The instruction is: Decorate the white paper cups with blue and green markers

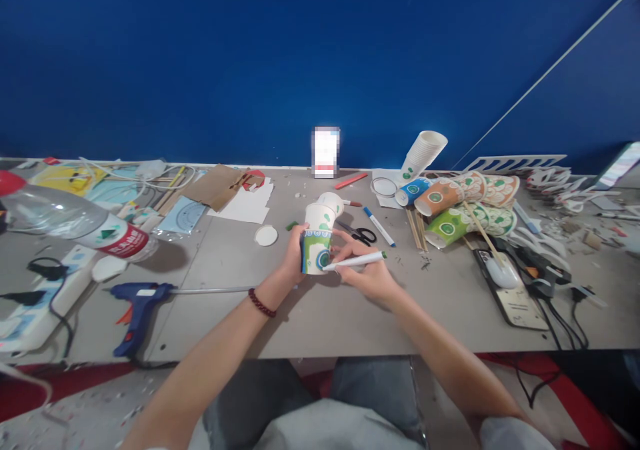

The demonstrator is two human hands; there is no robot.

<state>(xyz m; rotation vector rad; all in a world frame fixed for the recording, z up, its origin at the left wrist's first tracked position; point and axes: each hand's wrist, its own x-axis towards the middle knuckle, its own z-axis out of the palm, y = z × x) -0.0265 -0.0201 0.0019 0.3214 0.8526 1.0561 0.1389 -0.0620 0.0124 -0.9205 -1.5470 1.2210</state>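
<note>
In the head view my left hand [291, 258] grips a paper cup [314, 245], with fingers wrapped round its left side. The cup is white above and coloured green and blue below, with a round emblem near its lower end. My right hand [369, 275] holds a white marker [361, 259] with a green end. Its tip is at the emblem; whether it touches the cup I cannot tell. Behind the cup is another white cup shape [331, 201], partly hidden. Black-handled scissors [367, 237] and a blue-capped marker [380, 227] lie beyond my right hand.
To the left are a glue gun [141, 310], a plastic bottle [95, 220], a power strip [40, 303] and cardboard [215, 185]. Stacked paper cups [440, 197] lie right, near a phone [520, 303] with a mouse [503, 273] on it. A lit screen [325, 151] stands at the back.
</note>
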